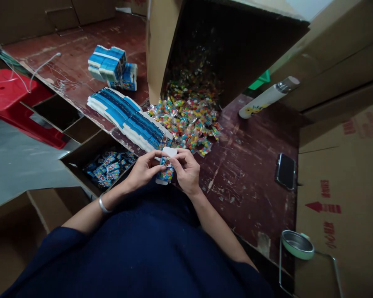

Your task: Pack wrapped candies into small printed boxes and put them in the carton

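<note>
Between my two hands is a small blue printed candy box point(165, 175) with a white flap standing up at its top. My left hand point(146, 169) pinches the box's left side between thumb and fingers. On the other side my right hand point(186, 169) grips the upper edge by the flap, fingers curled. Just beyond lies a long row of flat blue and white cartons point(127, 118), overlapping on the table. Behind my hands, clear packets of coloured candies point(189, 120) spill out of a large cardboard box point(161, 45) lying on its side.
Banded carton stacks point(107, 62) stand at the back left. An open box of blue packs point(110, 169) is below the table edge, near a red stool point(12, 91). To the right are a white flask point(267, 99), a phone point(285, 171), a metal-lined cup point(297, 244) and cardboard boxes point(338, 165).
</note>
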The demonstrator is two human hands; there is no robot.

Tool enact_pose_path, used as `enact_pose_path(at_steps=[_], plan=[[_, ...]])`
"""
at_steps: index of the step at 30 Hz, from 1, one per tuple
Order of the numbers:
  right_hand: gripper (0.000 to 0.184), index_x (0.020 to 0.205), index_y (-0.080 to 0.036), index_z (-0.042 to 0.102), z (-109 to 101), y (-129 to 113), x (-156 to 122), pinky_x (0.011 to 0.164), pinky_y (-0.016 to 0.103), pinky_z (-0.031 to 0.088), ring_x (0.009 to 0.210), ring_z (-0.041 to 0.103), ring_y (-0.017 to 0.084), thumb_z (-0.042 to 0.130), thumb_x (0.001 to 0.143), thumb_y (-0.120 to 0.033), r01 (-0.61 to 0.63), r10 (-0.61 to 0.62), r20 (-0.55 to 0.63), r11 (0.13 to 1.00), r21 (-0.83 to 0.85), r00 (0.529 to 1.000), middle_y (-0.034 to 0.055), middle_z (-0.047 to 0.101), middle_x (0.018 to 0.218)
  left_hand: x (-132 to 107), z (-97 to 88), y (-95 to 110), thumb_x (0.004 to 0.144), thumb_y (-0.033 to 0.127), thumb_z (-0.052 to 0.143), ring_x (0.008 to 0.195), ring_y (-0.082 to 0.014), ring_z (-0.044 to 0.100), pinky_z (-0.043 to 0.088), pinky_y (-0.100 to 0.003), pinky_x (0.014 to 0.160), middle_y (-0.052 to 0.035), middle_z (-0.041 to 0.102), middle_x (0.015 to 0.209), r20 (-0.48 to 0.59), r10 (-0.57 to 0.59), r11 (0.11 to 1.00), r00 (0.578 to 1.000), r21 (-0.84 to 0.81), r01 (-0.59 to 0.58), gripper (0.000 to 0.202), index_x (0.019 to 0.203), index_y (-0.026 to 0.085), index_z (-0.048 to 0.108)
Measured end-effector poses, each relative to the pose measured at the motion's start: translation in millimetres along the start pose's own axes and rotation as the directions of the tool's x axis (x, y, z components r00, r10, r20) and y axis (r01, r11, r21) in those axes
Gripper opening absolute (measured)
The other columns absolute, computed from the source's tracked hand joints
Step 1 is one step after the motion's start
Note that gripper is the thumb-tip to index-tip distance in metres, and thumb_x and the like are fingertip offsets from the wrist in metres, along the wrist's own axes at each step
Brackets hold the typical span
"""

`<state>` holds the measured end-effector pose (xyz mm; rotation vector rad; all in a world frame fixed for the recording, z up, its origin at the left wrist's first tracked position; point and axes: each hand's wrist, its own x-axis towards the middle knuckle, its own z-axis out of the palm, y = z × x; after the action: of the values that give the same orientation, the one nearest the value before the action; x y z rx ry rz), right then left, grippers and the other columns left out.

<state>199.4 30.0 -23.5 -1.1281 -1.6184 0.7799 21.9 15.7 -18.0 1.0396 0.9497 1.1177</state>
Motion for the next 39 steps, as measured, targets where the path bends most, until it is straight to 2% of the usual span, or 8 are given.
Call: enact_pose_path(at_steps=[5, 17, 21, 26, 31, 33, 36, 39], plan=[[0.028, 0.101, -0.025, 0.058, 5.5, -8.3, 4.4, 0.085, 0.036, 0.062, 0.090, 0.072, 0.020, 0.073, 0.092, -0.047, -0.073, 0.081, -0.037, 0.983, 0.169, 0.996, 0.0038, 0.071, 0.096, -1.8, 2.3, -3.8, 0.076, 0.024, 0.086, 0.079, -0.0099, 0.061, 0.053, -0.019, 0.073, 0.0020, 0.059, 0.094, -0.085, 0.066, 0.993, 0.994, -0.096, -0.074, 0.039, 0.099, 0.021, 0.055], [0.036, 0.070, -0.020, 0.069, -18.1, -9.8, 30.6, 0.069, 0.031, 0.056, 0.070, 0.064, 0.016, 0.088, 0.073, -0.051, -0.340, 0.294, 0.224, 0.919, 0.200, 0.929, 0.0016, 0.071, 0.075, -6.4, -3.1, 7.1, 0.077, 0.022, 0.083, 0.102, -0.0214, 0.069, 0.057, -0.032, 0.092, -0.0049, 0.071, 0.106, 0.036, -0.003, 1.000, 0.999, 0.009, 0.003, 0.042, 0.112, 0.022, 0.060], [0.035, 0.067, -0.020, 0.066, -19.4, -11.2, 30.5, 0.070, 0.031, 0.055, 0.073, 0.066, 0.017, 0.085, 0.078, -0.047, -0.286, 0.241, 0.235, 0.942, 0.178, 0.942, 0.0018, 0.071, 0.076, -7.4, -2.5, 9.0, 0.079, 0.022, 0.082, 0.095, -0.0205, 0.071, 0.058, -0.032, 0.088, -0.0057, 0.074, 0.108, 0.052, -0.017, 1.000, 0.998, 0.027, 0.016, 0.049, 0.125, 0.022, 0.064], [0.028, 0.080, -0.022, 0.072, -22.6, -21.6, 16.5, 0.075, 0.032, 0.058, 0.083, 0.069, 0.018, 0.070, 0.095, -0.045, -0.057, 0.040, 0.268, 0.997, 0.055, 0.963, 0.0052, 0.074, 0.096, -10.9, -1.1, 4.1, 0.082, 0.026, 0.080, 0.097, -0.0202, 0.071, 0.058, -0.030, 0.086, -0.0057, 0.075, 0.109, 0.041, -0.008, 1.000, 0.999, 0.015, 0.007, 0.037, 0.118, 0.021, 0.072], [0.026, 0.096, -0.024, 0.076, -44.6, -11.7, 8.7, 0.077, 0.035, 0.062, 0.099, 0.073, 0.022, 0.072, 0.093, -0.050, 0.039, -0.054, 0.444, 0.998, 0.042, 0.895, 0.0080, 0.075, 0.113, -19.1, 7.2, -13.2, 0.076, 0.030, 0.087, 0.084, -0.0153, 0.068, 0.056, -0.025, 0.077, -0.0028, 0.071, 0.095, 0.023, -0.106, 0.991, 0.994, -0.081, 0.107, 0.033, 0.100, 0.017, 0.069], [0.027, 0.100, -0.025, 0.077, -63.2, 3.0, 13.4, 0.078, 0.036, 0.063, 0.100, 0.073, 0.023, 0.072, 0.093, -0.050, 0.014, 0.019, 0.380, 0.997, -0.082, 0.925, 0.0077, 0.075, 0.114, -20.7, 5.9, -18.1, 0.073, 0.030, 0.088, 0.083, -0.0146, 0.067, 0.057, -0.026, 0.078, -0.0012, 0.067, 0.094, 0.077, -0.177, 0.977, 0.981, -0.111, 0.185, 0.037, 0.096, 0.017, 0.062], [0.024, 0.101, -0.022, 0.074, -93.3, 33.3, 25.2, 0.082, 0.043, 0.062, 0.099, 0.070, 0.027, 0.074, 0.090, -0.044, -0.102, 0.114, -0.001, 0.883, -0.458, 0.993, 0.0099, 0.076, 0.106, -18.0, -7.9, -15.6, 0.072, 0.028, 0.088, 0.078, -0.0137, 0.067, 0.056, -0.026, 0.073, 0.0011, 0.063, 0.093, 0.224, -0.287, 0.957, 0.931, 0.017, 0.290, 0.043, 0.097, 0.019, 0.054], [0.027, 0.099, -0.021, 0.072, -111.5, 61.4, 33.2, 0.086, 0.048, 0.059, 0.100, 0.069, 0.033, 0.084, 0.080, -0.035, -0.137, 0.161, -0.036, 0.684, -0.717, 0.986, 0.0130, 0.077, 0.102, -10.3, -34.1, -0.4, 0.078, 0.026, 0.081, 0.080, -0.0157, 0.066, 0.053, -0.024, 0.071, 0.0001, 0.066, 0.092, 0.419, -0.318, 0.931, 0.850, 0.308, 0.196, 0.045, 0.116, 0.021, 0.058]])
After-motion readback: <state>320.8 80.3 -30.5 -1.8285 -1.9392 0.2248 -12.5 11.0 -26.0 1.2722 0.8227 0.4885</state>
